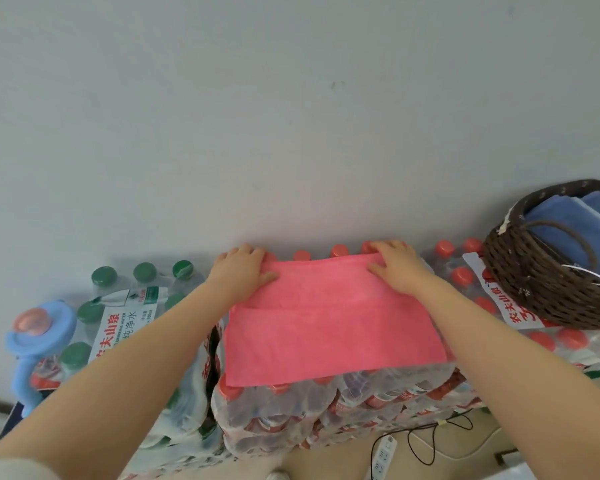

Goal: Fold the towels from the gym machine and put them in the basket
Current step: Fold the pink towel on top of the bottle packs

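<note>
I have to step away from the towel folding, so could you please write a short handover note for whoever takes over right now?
Left hand: grips the far left corner of the pink towel.
Right hand: grips the far right corner of the same towel.
Pink towel: lies spread on the shrink-wrapped pack of red-capped bottles, already folded over at least once, judging by the layered edge.
Basket: stands on the red-capped bottles to the right, with folded blue towels and a bit of pink cloth inside.
Done: several towels are in the basket.
Left: finish folding the pink towel and put it in the basket. No gym machine or further towels are in view.
</note>
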`<control>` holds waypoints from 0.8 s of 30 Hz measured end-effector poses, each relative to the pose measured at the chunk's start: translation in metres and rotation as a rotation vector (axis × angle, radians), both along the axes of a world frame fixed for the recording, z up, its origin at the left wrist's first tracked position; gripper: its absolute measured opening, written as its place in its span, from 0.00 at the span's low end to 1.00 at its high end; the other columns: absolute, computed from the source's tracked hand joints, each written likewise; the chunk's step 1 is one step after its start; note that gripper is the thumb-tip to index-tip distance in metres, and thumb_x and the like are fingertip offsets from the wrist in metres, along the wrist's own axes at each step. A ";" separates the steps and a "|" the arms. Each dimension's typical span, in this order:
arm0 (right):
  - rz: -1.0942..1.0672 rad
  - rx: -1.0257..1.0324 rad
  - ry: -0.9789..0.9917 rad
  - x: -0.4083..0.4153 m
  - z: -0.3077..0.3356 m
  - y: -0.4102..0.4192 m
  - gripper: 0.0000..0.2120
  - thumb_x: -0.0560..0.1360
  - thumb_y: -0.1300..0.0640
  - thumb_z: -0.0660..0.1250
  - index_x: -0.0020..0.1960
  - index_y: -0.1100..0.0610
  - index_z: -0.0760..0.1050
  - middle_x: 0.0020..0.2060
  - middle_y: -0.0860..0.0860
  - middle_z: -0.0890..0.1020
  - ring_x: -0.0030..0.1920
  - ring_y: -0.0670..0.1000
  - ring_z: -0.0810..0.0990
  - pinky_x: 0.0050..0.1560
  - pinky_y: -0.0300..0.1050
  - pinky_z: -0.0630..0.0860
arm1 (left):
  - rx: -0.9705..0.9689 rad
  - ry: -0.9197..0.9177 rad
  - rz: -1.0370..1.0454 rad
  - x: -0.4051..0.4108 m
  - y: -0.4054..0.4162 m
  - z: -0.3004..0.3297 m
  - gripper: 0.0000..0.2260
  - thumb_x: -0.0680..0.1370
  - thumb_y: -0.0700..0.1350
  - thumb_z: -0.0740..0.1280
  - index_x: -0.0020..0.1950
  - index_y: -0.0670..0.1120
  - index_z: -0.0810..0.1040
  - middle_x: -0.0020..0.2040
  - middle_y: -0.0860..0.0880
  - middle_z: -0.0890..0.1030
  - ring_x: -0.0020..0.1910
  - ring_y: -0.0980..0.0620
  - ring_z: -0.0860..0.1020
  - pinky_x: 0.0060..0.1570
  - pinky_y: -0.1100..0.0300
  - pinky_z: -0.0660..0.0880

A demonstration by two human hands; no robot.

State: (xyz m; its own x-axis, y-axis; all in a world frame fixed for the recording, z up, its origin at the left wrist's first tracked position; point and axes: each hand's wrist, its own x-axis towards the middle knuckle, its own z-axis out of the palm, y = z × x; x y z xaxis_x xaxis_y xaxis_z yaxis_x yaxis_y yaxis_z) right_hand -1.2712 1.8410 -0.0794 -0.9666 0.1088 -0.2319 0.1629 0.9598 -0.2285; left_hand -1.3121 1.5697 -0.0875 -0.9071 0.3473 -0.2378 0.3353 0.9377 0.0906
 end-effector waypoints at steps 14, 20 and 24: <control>-0.014 -0.061 0.369 0.012 0.022 0.008 0.04 0.72 0.61 0.67 0.46 0.59 0.76 0.44 0.56 0.78 0.48 0.57 0.76 0.43 0.47 0.68 | 0.204 0.037 -0.034 0.002 -0.005 0.014 0.09 0.74 0.50 0.67 0.44 0.45 0.72 0.53 0.45 0.74 0.56 0.44 0.69 0.57 0.52 0.69; 0.042 -0.285 0.454 0.053 0.047 0.034 0.03 0.71 0.65 0.68 0.44 0.59 0.78 0.39 0.50 0.79 0.43 0.49 0.74 0.41 0.36 0.61 | 0.618 -0.013 -0.069 0.041 -0.016 0.042 0.10 0.73 0.39 0.69 0.47 0.49 0.70 0.36 0.56 0.72 0.34 0.59 0.70 0.36 0.73 0.66; 0.077 -0.404 0.306 0.085 0.042 0.045 0.09 0.72 0.64 0.68 0.40 0.51 0.74 0.38 0.43 0.78 0.42 0.45 0.75 0.42 0.35 0.67 | 0.571 0.076 -0.212 0.077 -0.022 0.044 0.07 0.72 0.39 0.71 0.42 0.47 0.73 0.35 0.55 0.72 0.34 0.59 0.69 0.37 0.65 0.65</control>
